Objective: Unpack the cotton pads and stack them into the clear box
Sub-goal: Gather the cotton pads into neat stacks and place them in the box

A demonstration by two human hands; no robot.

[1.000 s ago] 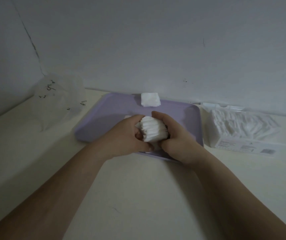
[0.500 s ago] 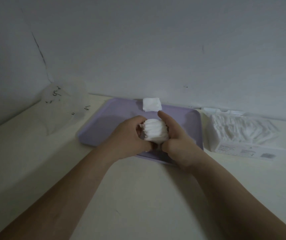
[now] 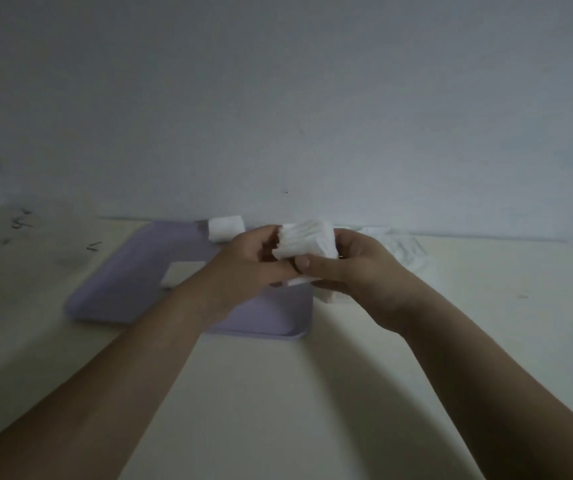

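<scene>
I am holding the cotton pad stack [image 3: 307,240] above the purple tray [image 3: 132,282].
My left hand [image 3: 243,261] and right hand [image 3: 357,268] are both gripping it from either side over the tray's far right corner; the clear box [image 3: 406,251] is sitting just right of the tray.

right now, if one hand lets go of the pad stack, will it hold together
Probably not: the pad stack shows loose, fanned layers, squeezed between the left hand and right hand. It is likely soft and light, since its edges look crumpled in the grip. It seems unlikely to roll.
</scene>
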